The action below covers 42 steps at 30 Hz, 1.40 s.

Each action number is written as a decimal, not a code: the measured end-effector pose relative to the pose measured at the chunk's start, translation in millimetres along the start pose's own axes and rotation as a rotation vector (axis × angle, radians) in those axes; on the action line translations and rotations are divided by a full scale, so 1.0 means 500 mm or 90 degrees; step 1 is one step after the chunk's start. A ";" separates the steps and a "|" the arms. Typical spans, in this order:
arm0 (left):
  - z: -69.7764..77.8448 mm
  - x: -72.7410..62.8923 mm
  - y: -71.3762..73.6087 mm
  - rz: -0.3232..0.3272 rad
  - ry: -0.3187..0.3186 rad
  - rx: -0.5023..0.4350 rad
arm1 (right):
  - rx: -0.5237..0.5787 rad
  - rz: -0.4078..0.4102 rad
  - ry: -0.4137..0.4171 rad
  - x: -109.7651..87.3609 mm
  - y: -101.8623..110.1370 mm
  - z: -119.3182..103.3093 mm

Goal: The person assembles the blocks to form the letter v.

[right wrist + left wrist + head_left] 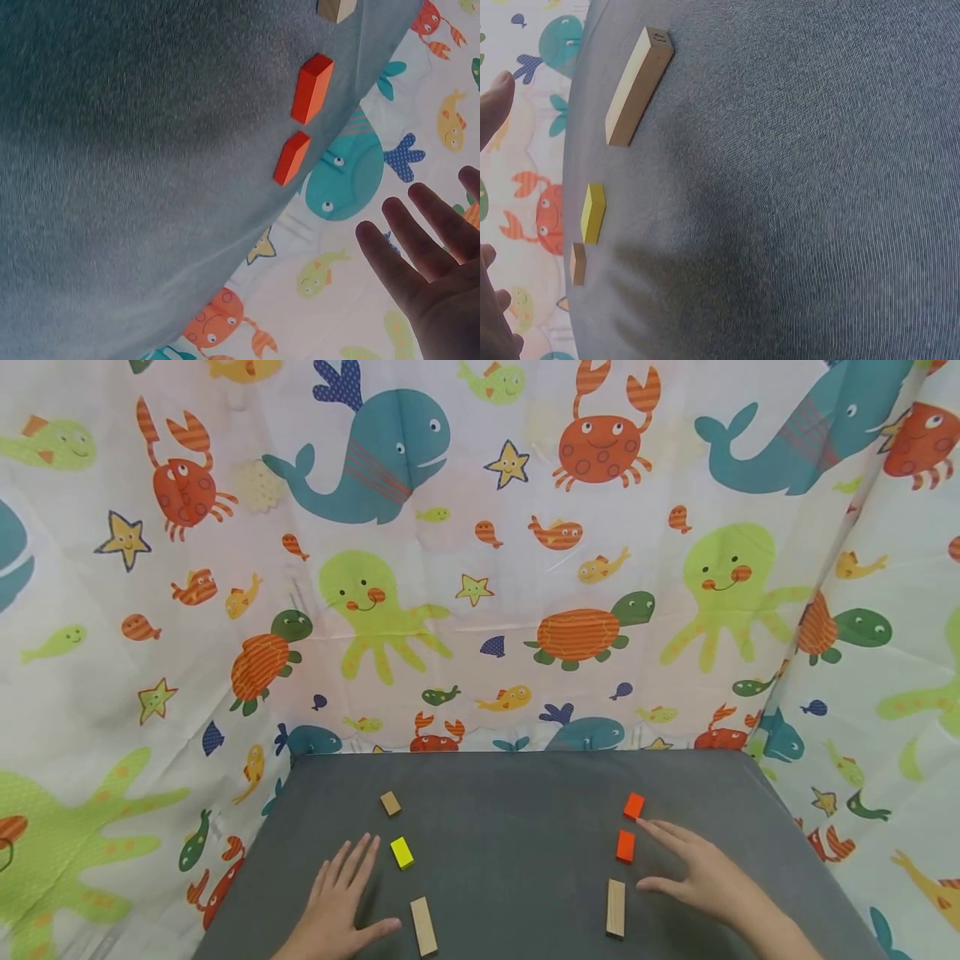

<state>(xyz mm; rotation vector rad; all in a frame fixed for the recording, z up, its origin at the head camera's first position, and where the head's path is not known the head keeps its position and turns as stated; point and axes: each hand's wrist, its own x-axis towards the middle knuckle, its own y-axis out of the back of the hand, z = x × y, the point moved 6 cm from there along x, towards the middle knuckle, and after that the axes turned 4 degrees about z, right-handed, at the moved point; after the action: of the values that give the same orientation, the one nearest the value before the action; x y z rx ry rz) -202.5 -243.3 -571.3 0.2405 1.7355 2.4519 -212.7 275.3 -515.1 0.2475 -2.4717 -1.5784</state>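
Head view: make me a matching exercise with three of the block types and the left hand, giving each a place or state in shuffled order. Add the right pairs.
Column one
1. Yellow block
2. Short wooden block
3. Two red blocks
4. Left hand

Column two
A. On the right, beyond a long wooden block
B. Fingers extended, holding nothing
C. On the left, middle of three blocks
D. On the left, furthest from the person

Right pairs: 1-C, 2-D, 3-A, 4-B
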 end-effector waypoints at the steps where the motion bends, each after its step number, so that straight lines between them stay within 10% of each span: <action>1: 0.001 0.000 -0.002 -0.001 -0.001 -0.005 | 0.003 -0.001 0.001 -0.001 -0.004 -0.001; 9: 0.013 0.004 -0.006 0.022 -0.011 -0.016 | 0.039 0.021 0.029 0.005 -0.023 -0.015; 42: 0.046 0.004 -0.082 -0.139 0.007 -0.063 | 0.103 -0.053 0.065 -0.002 -0.120 -0.023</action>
<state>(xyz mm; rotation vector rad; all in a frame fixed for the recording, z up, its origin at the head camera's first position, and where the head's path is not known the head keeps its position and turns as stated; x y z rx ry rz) -199.3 -208.0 -602.5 0.0251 1.5478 2.3753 -206.8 240.3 -564.8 0.4487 -2.5417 -1.3588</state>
